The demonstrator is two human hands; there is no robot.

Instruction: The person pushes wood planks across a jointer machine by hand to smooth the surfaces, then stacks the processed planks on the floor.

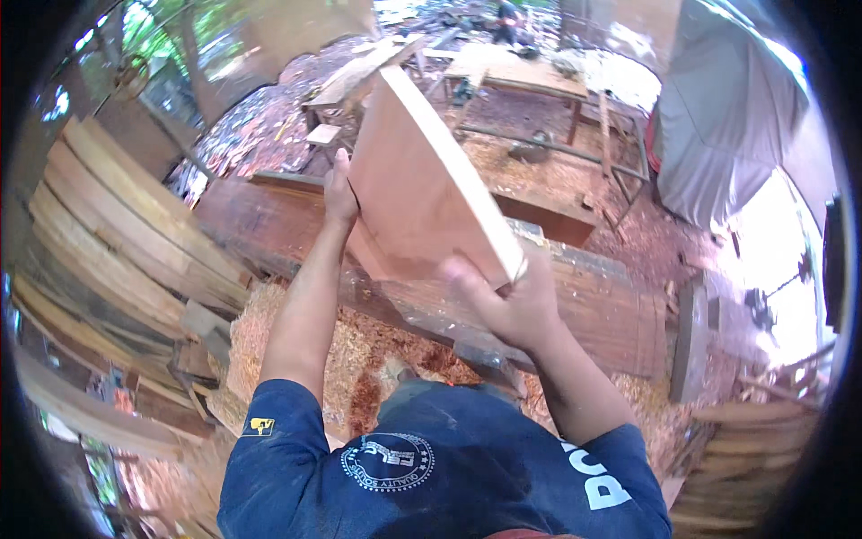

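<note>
A wide reddish-brown wooden board [409, 193] is held up in front of me, tilted, with its pale, thick edge turned upward to the right. My left hand [340, 190] presses against the board's left side, thumb pointing up; its other fingers are hidden behind the wood. Around the near right corner my right hand [516, 301] is closed, its thumb on the board's face, slightly blurred. Beneath the board runs a long, worn wooden workbench [593, 314].
Long planks [117, 225] lean in a stack at the left. Wood shavings [350, 359] cover the ground by my feet. Farther off stands a wooden table [521, 72], with a grey cloth cover [727, 117] draped at the right. More timber [745, 467] lies at the lower right.
</note>
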